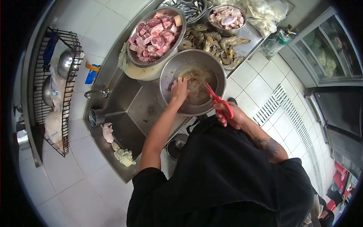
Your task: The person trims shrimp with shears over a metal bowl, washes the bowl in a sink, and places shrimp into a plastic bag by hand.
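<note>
A large steel bowl of cloudy water sits in front of me at the sink's edge. Inside its left part is my left hand, palm down with fingers stretched and somewhat apart; I see nothing held in it. A brownish thing, perhaps a shrimp, shows blurred in the water by the fingertips. My right hand is closed around the handles of red-handled scissors at the bowl's right rim. Their blades point into the bowl. Raw shrimp lie heaped on the steel counter just behind it.
A steel bowl of meat chunks rests on a round pale block. Farther back are a bowl of chicken pieces and a bowl of small fish. The sink with its tap lies left; a wire rack hangs beyond.
</note>
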Demonstrator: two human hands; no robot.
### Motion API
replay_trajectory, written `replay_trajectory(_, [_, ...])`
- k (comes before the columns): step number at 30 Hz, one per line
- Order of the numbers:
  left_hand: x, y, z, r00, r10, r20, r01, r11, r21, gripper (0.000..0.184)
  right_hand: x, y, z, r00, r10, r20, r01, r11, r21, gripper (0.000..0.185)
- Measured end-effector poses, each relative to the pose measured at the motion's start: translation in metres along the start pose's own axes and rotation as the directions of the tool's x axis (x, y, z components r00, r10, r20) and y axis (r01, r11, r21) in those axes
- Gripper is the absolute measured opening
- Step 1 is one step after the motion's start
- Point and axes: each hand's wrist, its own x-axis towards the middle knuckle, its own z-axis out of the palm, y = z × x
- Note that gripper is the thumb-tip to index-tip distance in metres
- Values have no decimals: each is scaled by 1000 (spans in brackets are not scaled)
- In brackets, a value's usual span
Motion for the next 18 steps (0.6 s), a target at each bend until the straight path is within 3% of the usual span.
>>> replay_trajectory(6, [10,-16,12,994,107,-28,-108,994,-12,48,-1,-1,1,1000,-6,3,6,1000,-1,30])
replay_trajectory(7, [16,-24,20,999,32,-21,-36,980,-197,42,-1,0,0,1000,-9,1,9,1000,0,30])
replay_trajectory(9, [20,-35,26,999,-38,-1,34,926,-375,37,-2,0,0,999,-30,13,29,1000,9,31])
replay_trajectory(11, [9,-29,-7,974,220,-48,-220,975,-2,28,-5,-2,-1,999,-50,3,50,999,7,31])
replay_trajectory(12, [10,-33,-8,974,221,-46,-222,975,-1,28,-7,-3,-2,998,-66,-7,66,998,3,31])
replay_trajectory(14, [16,-42,-9,944,225,-243,-260,957,-125,26,-6,-6,-5,996,-87,-31,87,996,17,30])
replay_trajectory(15, [21,-45,-7,944,223,-243,-259,958,-127,26,-6,-7,-7,993,-108,-53,110,994,27,30])
replay_trajectory(18, [36,-54,-4,895,185,-406,-347,861,-372,32,-9,-11,-7,986,-147,-75,151,987,53,28])
